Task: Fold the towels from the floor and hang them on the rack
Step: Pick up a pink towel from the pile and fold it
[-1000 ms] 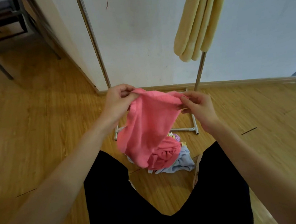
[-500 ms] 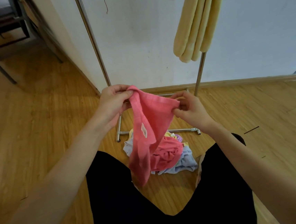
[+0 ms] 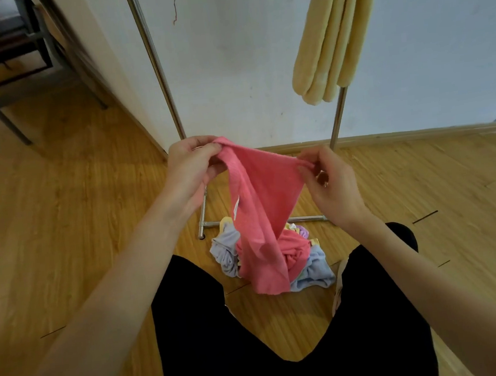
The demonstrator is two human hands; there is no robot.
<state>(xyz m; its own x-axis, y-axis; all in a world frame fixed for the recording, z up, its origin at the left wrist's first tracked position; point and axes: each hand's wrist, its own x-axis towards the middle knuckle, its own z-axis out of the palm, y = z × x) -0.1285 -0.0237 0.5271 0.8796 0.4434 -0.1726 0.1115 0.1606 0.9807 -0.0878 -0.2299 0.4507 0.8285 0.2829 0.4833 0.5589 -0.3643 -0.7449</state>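
I see a wooden floor [image 3: 63, 236] carrying a heap of crumpled towels [image 3: 305, 261] just near the rack's base bar [image 3: 304, 218], by the far wall.

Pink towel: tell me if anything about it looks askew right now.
Yes. The pink towel hangs twisted and bunched between the left hand and right hand, not spread flat. Its lower end dangles over the towel pile on the floor.

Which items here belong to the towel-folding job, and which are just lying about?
Job: pink towel pinched between left hand and right hand; towel pile on floor; rack; yellow towel hung there.
Lying about: dark chair, red string.
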